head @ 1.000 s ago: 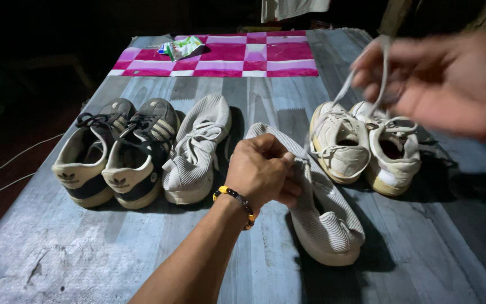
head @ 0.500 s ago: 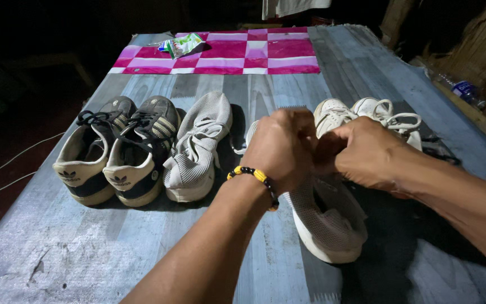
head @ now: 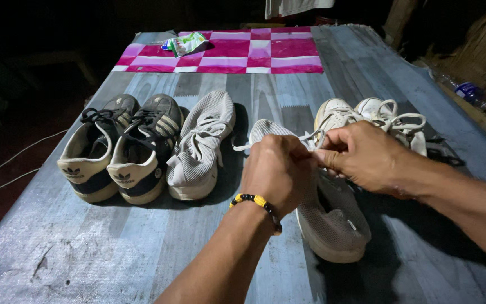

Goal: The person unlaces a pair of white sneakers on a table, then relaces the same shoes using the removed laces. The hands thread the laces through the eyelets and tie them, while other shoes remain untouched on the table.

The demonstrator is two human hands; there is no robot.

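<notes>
Now, hands: both met over grey shoe [head: 333, 222], pinched shut on its lace [head: 310, 138].
Left hand [head: 279, 171]: fingers curled closed on lace, beaded band at wrist.
Right hand [head: 367, 155]: thumb and forefinger nipped on lace loop.
Grey shoe: lay on table [head: 113, 253], toe pointing away, partly hidden under hands.
Mate [head: 201, 146]: just left of grey shoe, laced.
Dark pair [head: 122, 152]: farther left of grey shoe, side by side.
White pair [head: 378, 121]: just beyond grey shoe, to right, laces loose.
Risk: lace could slip from pinch if pulled unevenly; loop might snag white pair's laces, lying close.
Surface: worn grey-blue planks, scuffed near front.
Cloth [head: 254, 53]: pink checked, well beyond grey shoe, crumpled wrapper [head: 187, 44] on it.
Room: dark all round; white cable [head: 12, 166] on floor far left.
</notes>
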